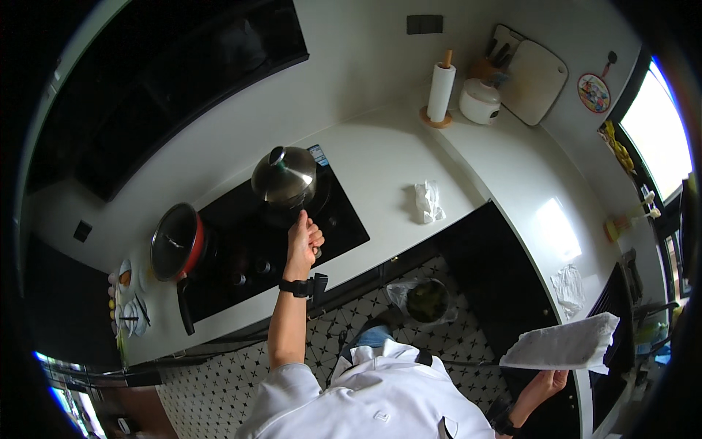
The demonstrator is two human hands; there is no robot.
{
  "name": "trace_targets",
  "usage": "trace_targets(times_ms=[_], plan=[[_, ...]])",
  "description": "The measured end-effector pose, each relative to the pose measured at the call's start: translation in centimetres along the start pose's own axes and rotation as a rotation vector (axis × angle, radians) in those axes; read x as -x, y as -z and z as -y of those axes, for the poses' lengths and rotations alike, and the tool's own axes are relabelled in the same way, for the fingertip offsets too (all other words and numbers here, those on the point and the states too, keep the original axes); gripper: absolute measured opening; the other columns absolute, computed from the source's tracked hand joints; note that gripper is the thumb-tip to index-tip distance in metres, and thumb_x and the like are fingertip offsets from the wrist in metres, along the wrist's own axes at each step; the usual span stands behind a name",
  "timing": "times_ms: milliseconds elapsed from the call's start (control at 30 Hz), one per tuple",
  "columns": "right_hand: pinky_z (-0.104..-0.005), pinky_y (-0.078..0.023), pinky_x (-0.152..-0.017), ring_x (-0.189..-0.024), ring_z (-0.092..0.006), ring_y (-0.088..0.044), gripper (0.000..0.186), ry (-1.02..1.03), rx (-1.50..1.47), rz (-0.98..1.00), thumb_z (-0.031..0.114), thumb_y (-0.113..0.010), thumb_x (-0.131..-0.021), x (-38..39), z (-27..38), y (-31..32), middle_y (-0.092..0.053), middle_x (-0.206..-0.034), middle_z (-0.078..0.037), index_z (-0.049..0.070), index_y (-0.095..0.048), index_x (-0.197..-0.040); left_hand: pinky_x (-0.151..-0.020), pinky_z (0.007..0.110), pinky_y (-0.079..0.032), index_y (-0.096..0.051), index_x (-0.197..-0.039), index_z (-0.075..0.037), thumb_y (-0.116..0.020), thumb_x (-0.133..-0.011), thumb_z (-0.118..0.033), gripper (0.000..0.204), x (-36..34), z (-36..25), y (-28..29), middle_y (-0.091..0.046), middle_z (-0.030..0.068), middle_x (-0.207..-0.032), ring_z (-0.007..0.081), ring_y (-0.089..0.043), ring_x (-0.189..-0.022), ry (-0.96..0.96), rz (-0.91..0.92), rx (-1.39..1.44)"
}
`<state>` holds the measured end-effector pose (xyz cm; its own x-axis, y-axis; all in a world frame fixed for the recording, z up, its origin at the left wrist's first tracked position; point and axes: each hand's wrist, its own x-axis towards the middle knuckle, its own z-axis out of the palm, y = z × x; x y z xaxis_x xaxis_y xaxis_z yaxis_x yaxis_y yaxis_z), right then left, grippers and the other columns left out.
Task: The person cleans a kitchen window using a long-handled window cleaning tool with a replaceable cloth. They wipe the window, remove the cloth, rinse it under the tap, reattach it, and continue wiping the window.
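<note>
On the black cooktop, a pan stands under a domed steel lid with a knob on top. My left hand is closed around the handle that comes toward me from this pan; most of the handle is hidden in my fist. Far off to the right, low over the counter's edge, my right hand grips a white paper towel that looks damp and creased. Left of the lidded pan sits a red pan with a glass lid and a black handle.
A crumpled white bag lies on the counter right of the cooktop. Behind it stand a paper towel roll and a white rice cooker. A lined bin is on the floor. Dishes sit at the left end.
</note>
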<state>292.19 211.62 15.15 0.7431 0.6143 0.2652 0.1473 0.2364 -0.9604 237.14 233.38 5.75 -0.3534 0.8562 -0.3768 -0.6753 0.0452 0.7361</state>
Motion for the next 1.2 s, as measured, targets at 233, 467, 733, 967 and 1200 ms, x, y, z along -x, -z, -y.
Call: trace_targets(times_ms=[233, 467, 733, 967, 1200], plan=[[-0.0259, -0.049, -0.075, -0.081, -0.0100, -0.061, 0.010, 0.019, 0.006, -0.066, -0.002, -0.060, -0.088, -0.2, 0.1, 0.1, -0.069, -0.090, -0.006, -0.005, -0.066, -0.095, -0.040, 0.022, -0.018, -0.039, -0.069, -0.016, -0.060, -0.098, -0.040, 0.043, -2.1, 0.4, 2.6, -0.025, -0.0076, -0.054, 0.0052, -0.022, -0.042, -0.013, 0.214, 0.082], [-0.0231, -0.048, -0.067, -0.077, -0.0073, -0.062, 0.011, -0.060, -0.025, 0.004, 0.002, -0.063, -0.092, -0.1, 0.0, 2.1, -0.070, -0.089, -0.003, -0.003, -0.069, -0.100, -0.037, 0.022, -0.019, -0.037, -0.066, -0.015, -0.052, -0.103, -0.035, 0.045, -3.5, -1.5, 2.9, -0.024, -0.0045, -0.052, 0.0065, -0.021, -0.042, 0.195, 0.271, 0.123], [-0.0214, -0.050, -0.067, -0.077, -0.0055, -0.062, 0.021, -0.023, -0.171, -0.008, 0.009, -0.067, -0.095, 0.4, 1.5, 4.8, -0.070, -0.090, -0.003, -0.004, -0.065, -0.111, -0.068, 0.027, -0.055, -0.061, -0.107, 0.002, -0.057, -0.097, -0.042, 0.046, -6.5, -2.6, 5.0, -0.063, 0.0087, -0.083, 0.0187, -0.062, -0.074, 0.124, 0.136, 0.079], [-0.0203, -0.050, -0.066, -0.074, -0.0053, -0.062, 0.011, -0.014, -0.162, -0.075, 0.007, -0.065, -0.096, 0.7, 1.2, 9.6, -0.065, -0.083, 0.000, -0.002, -0.064, -0.102, -0.076, 0.037, -0.052, -0.063, -0.102, 0.001, -0.055, -0.093, -0.030, 0.034, 0.5, 2.9, 7.8, -0.067, 0.0162, -0.102, 0.0289, -0.064, -0.092, 0.154, 0.058, 0.395], [-0.0201, -0.049, -0.064, -0.072, -0.0039, -0.061, 0.014, 0.022, -0.073, -0.080, 0.007, -0.066, -0.094, 0.1, 2.5, 13.4, -0.064, -0.082, 0.000, 0.000, -0.064, -0.105, -0.056, 0.026, -0.044, -0.054, -0.113, -0.008, -0.057, -0.089, -0.016, 0.025, 17.8, 15.0, -9.7, -0.057, 0.0037, -0.075, 0.0151, -0.057, -0.067, 0.128, 0.425, -0.521]])
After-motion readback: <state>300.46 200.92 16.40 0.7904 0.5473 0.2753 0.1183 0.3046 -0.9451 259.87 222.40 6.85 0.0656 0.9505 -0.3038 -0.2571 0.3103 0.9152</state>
